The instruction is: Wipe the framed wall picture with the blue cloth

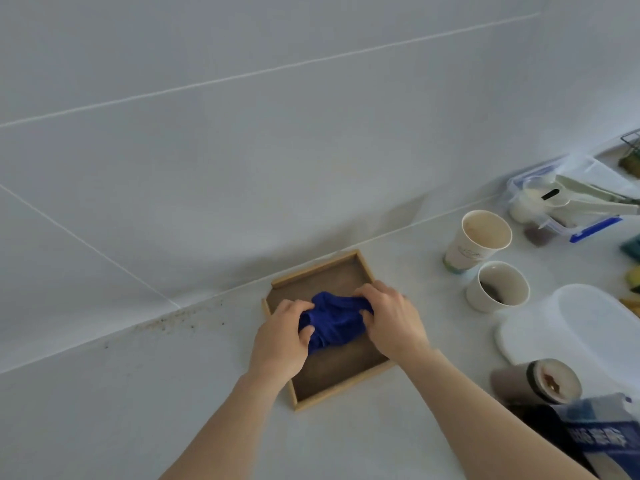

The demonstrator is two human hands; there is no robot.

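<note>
A framed picture (322,282) with a light wooden rim and a brown panel lies flat on the pale counter, close to the wall. A bunched blue cloth (332,322) rests on the panel's middle. My left hand (282,336) grips the cloth's left side, thumb tucked into its folds. My right hand (391,317) holds the cloth's right side, fingers curled over it. Both hands press the cloth against the panel and hide part of it.
Two paper cups (479,239) (497,287) stand to the right of the frame. A white lid or board (571,327), a lying jar (540,381), a blue packet (602,441) and a clip-lid box with utensils (568,199) crowd the right side. The tiled wall (242,133) rises behind.
</note>
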